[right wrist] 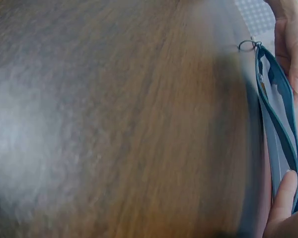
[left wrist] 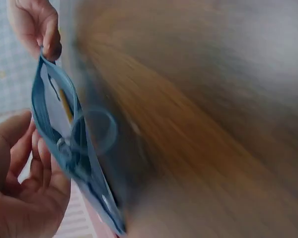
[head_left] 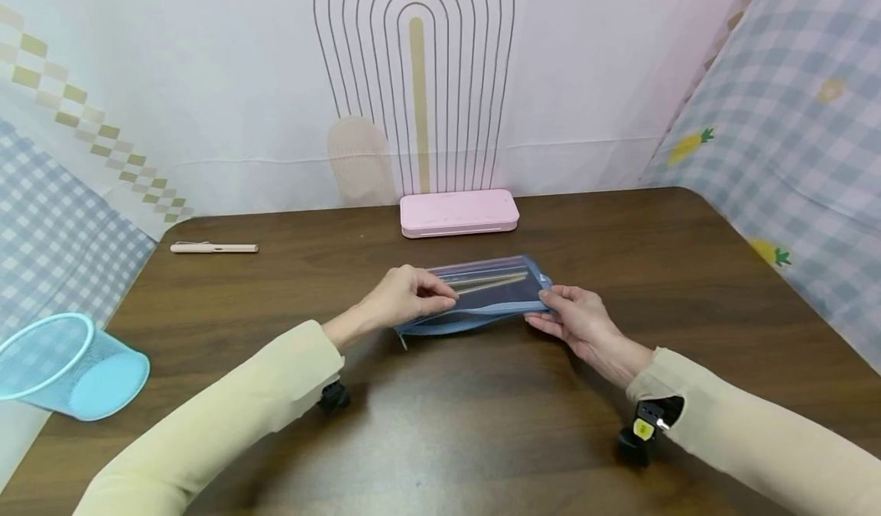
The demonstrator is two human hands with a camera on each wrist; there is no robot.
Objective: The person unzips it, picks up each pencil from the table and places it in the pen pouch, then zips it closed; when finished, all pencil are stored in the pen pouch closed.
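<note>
A clear zip pouch with blue edging [head_left: 492,307] is held above the table, its zipped mouth gaping toward me. My right hand [head_left: 585,325] grips the pouch's right end, thumb on top and fingers beneath. Over the left part of its upper face, my left hand [head_left: 413,296] pinches the film between thumb and fingertips. Slim gold-coloured sticks [head_left: 492,281] show through the film; their kind is unclear. In the left wrist view a yellow stick [left wrist: 65,105] lies inside the open mouth. A ring-shaped zip pull [right wrist: 247,45] hangs at the pouch's left end.
Behind the pouch a pink flat case [head_left: 459,213] lies by the back cloth. A pale pen [head_left: 214,248] rests at the far left. The blue mesh bin [head_left: 110,374] appears tipped at the left table edge. Patterned cloths surround the brown table [head_left: 440,439].
</note>
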